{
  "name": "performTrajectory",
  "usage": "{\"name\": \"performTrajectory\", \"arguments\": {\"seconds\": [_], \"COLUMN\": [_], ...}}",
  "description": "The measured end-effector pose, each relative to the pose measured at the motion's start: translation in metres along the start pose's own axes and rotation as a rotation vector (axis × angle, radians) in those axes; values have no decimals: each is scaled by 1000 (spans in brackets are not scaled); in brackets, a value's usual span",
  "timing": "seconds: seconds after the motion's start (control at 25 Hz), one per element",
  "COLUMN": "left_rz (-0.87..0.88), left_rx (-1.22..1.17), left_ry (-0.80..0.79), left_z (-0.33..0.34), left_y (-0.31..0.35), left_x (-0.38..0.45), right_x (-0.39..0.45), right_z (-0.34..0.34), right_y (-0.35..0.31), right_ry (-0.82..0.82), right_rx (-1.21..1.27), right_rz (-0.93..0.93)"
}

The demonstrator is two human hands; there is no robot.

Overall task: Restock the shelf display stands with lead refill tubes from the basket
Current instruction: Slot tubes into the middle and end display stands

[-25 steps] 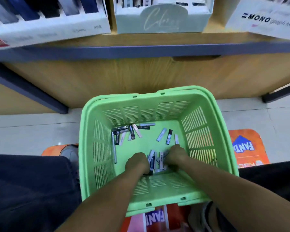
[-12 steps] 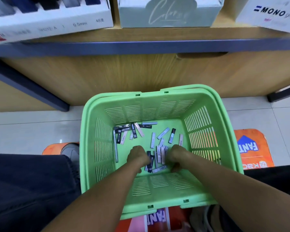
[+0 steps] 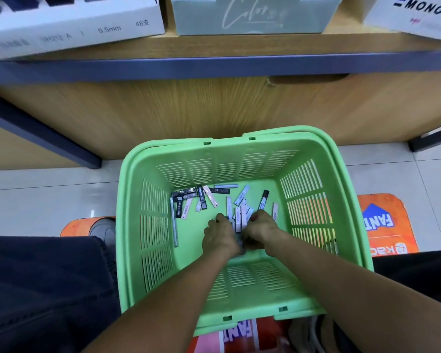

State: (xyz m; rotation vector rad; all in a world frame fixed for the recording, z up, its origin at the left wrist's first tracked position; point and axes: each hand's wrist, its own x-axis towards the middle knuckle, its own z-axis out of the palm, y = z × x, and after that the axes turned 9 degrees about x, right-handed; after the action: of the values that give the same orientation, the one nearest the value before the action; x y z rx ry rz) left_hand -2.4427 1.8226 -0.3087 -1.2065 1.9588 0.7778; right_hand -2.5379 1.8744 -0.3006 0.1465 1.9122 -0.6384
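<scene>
head view: both hands, the left hand (image 3: 220, 235) and right hand (image 3: 261, 231), cup a bunch of lead refill tubes (image 3: 239, 220) between them in the green basket (image 3: 148, 250), apparently gathering several at once; more tubes lie scattered beyond.

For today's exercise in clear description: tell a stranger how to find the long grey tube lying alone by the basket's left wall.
Start at the green basket on the floor below the shelf. Look along its floor beside the slatted left wall, left of both hands. There lies the grey tube, running nearly parallel to that wall; it is far longer and thinner than the short refills heaped near it.
</scene>
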Motion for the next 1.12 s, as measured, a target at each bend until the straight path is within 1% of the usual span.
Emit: {"name": "performTrajectory", "arguments": {"seconds": [0.12, 0.2, 0.28, 0.4, 0.56, 0.68, 0.76, 0.8, 0.84, 0.96, 1.04, 1.12], "left_rz": [13, -4, -7, 22, 57, 54, 120, 143, 130, 30, -22, -24], "left_rx": [131, 156, 161, 168, 376, 468, 545, 531, 477, 236, -62, -358], "left_ry": [58, 123, 142, 141, 172, 174, 170, 152, 138, 138, 111, 45], "left_z": [14, 16, 17, 20, 21, 22, 19, 17, 12, 2, -3, -7], "left_y": [5, 8, 11, 10, 6, 8, 4, 1, -4, -21, -28, -30], "left_x": [2, 8, 10, 7, 8, 11, 13, 14, 15, 19, 25, 33], "right_x": [-4, -1, 8, 23, 18, 12, 15, 16, 18, 23, 24, 24], "right_z": [3, -4, -13, -22, -16, -6, 1, 3, 5, 10, 15, 19], "right_y": [0, -1, 2, 1, -7, -4, -3, -3, -4, -4, -4, -7], "right_ry": [-75, -83, -60, 28, 53, 103, 145, 158, 171, 229, 258, 232], "right_rx": [116, 125, 50, -136, -336, -474, -537, -568, -599, -677, -704, -684], "right_rz": [39, 55, 40, -65, -166, -250, -293, -302, -311, -359, -389, -393]}}
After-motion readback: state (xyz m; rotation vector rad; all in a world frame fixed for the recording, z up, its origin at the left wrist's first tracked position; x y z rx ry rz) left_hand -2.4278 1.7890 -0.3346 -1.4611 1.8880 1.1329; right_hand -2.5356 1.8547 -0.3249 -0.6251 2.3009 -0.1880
